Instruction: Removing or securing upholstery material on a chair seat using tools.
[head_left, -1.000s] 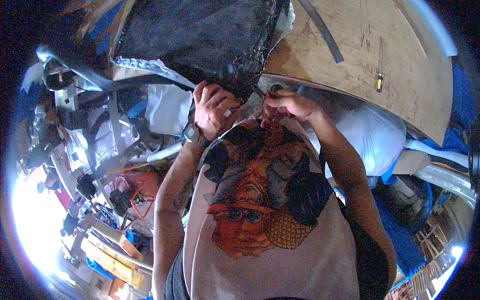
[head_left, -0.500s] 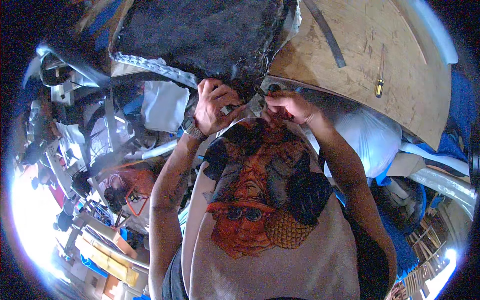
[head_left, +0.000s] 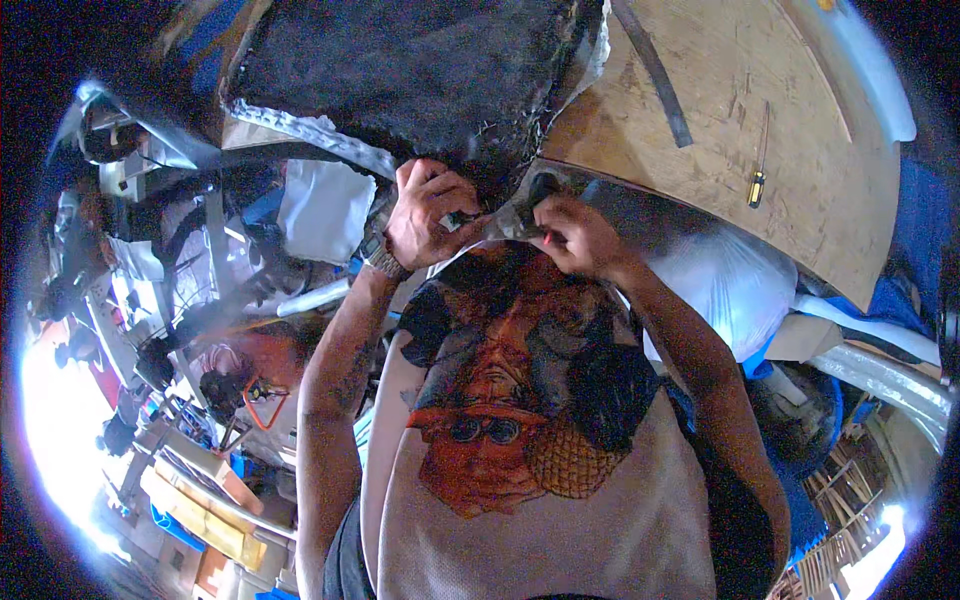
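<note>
A black-covered panel (head_left: 400,85) with a ragged whitish edge lies before me. My left hand (head_left: 435,212), with a watch (head_left: 381,257) on its wrist, is closed at the panel's near corner. Something small and shiny shows between its thumb and fingers, too small to name. To the right, my right hand (head_left: 578,235) is closed round a tool with a dark rounded end (head_left: 543,186) and a red part. The fingers hide most of that tool. Between my hands a greyish flap of material (head_left: 510,220) hangs near the panel's corner.
At the right a wooden board (head_left: 720,70) carries a screwdriver (head_left: 758,182) with a yellow and black handle and a dark strip (head_left: 655,75). Beneath the board sits a whitish plastic bag (head_left: 735,280). Clutter fills the left, with a white sheet (head_left: 325,210) and an orange-handled object (head_left: 266,405).
My right hand has drawn slightly toward me and turned, with the tool's dark end now standing up above the fingers. The left hand stays at the panel's corner.
</note>
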